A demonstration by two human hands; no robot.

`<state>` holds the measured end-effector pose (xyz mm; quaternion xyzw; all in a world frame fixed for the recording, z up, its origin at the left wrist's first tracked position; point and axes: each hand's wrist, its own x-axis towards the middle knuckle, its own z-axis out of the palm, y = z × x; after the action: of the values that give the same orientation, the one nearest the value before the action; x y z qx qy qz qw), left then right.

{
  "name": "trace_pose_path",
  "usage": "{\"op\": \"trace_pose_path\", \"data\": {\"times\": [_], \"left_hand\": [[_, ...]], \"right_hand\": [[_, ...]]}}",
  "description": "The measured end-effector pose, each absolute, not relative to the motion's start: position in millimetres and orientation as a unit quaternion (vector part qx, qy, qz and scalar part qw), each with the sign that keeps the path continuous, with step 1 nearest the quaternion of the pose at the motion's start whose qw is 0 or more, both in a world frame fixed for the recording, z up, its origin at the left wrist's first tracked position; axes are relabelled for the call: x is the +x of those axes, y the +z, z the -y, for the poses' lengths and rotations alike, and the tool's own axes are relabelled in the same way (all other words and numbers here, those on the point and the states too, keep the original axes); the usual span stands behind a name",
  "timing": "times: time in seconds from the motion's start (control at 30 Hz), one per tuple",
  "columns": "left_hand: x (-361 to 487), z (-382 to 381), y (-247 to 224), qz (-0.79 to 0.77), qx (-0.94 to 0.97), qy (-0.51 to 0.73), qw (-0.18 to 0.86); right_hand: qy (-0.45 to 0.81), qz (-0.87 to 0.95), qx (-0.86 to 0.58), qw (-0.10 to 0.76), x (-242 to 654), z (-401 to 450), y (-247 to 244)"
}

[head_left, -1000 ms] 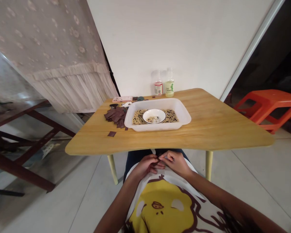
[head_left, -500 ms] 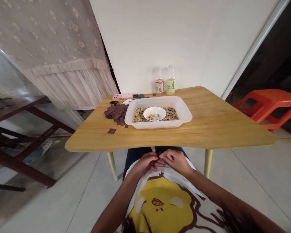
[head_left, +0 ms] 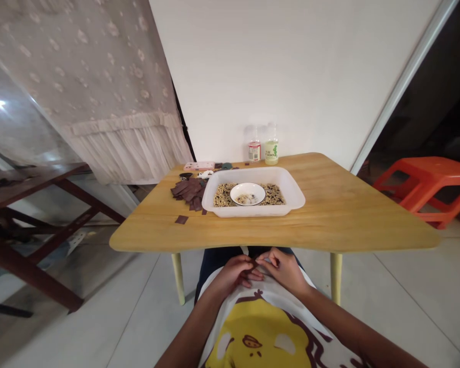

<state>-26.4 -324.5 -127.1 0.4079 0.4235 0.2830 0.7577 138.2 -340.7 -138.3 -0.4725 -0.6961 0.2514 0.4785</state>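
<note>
My left hand [head_left: 233,275] and my right hand [head_left: 284,271] meet in my lap, below the table's front edge. Their fingertips pinch a small dark piece [head_left: 255,264], which is mostly hidden by my fingers. On the table stands a white plastic tray [head_left: 249,211] of mixed pale and dark beans [head_left: 224,195], with a white bowl [head_left: 247,193] sitting among them. Left of the tray lies a pile of dark brown squares [head_left: 187,189], and a lone square [head_left: 181,220] rests nearer the table edge. Both hands are well away from these.
The wooden table [head_left: 337,214] has two bottles [head_left: 262,151] and a pink box [head_left: 199,166] at its back edge. An orange stool [head_left: 425,186] stands right of it, and a dark wooden frame [head_left: 34,240] stands to the left.
The whole scene sits slightly lower in the view, as my head has moved. My hands stay together in my lap, still on the small piece.
</note>
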Motion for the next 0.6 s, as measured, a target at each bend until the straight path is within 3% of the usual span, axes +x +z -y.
{"op": "trace_pose_path", "data": {"times": [0.17,0.4,0.6], "left_hand": [[-29,337,-90,-0.406,0.485,0.278,0.722],[-23,295,12,-0.332,0.599,0.375,0.625],[-12,256,-5,-0.297,0.556,0.486,0.606]], "right_hand": [[0.233,0.717,-0.417,0.508,137,353,-115],[0.103,0.691,-0.410,0.587,137,302,-19],[0.092,0.661,-0.387,0.636,124,262,-21]]}}
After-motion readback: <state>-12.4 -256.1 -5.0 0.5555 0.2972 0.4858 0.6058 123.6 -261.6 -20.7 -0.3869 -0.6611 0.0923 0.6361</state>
